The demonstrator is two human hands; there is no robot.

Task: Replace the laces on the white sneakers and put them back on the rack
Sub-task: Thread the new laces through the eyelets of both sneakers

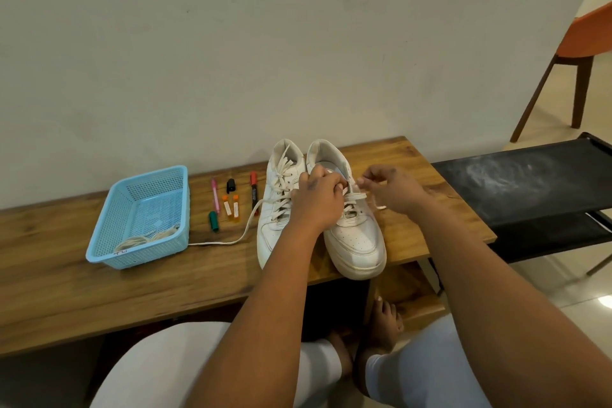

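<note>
Sneakers, white, pair, side by side on wooden table, toes toward person. Blue basket at left, coiled laces inside. Pens between basket and shoes. Left sneaker: lace trailing to basket. Left hand pinching lace on right sneaker. Right hand pinching lace end. Black rack at right.

Blue basket and markers on wooden bench; orange chair beyond
</note>
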